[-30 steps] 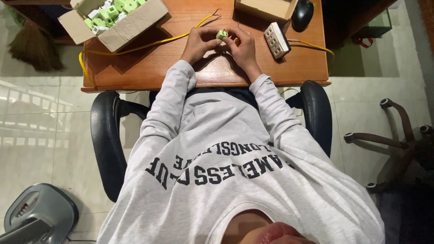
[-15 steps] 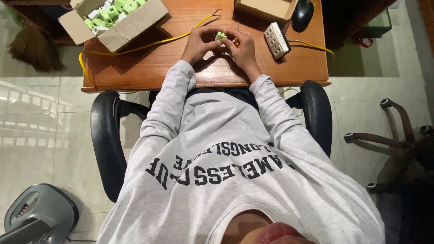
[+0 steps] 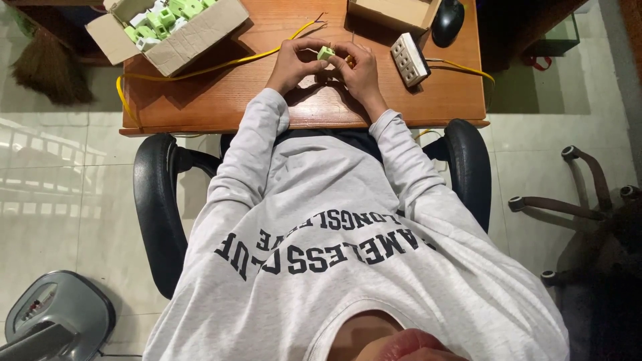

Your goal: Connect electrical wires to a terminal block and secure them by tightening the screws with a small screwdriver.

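I sit at a wooden desk in a grey sweatshirt. Both hands meet above the desk's middle around a small light-green plastic part. My left hand pinches it from the left side. My right hand closes on it from the right, and something small and orange-brown shows under its fingers. A thin wire runs from the part toward the desk's far edge.
An open cardboard box of green and white parts stands at the far left. A yellow cable crosses the desk. A white multi-socket block, a second box and a black mouse lie to the right. A chair base stands on the tiled floor.
The hands keep the green part between them with only slight finger movement; nothing else has shifted.
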